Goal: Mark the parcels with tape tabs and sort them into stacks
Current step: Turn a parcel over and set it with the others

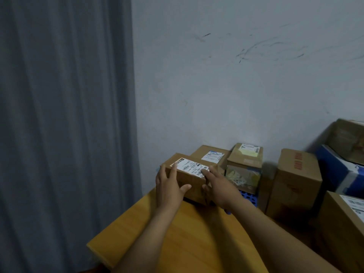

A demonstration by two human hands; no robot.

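Head view: gripping the parcel at its 2 ends with left hand and right hand; long axis crosswise between them, neither nearer.

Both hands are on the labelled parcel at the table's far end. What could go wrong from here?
The parcel seems to sit at the table edge, so a push could tip it onto the boxes behind. The right hand lies over its label, so a tape tab might land badly.
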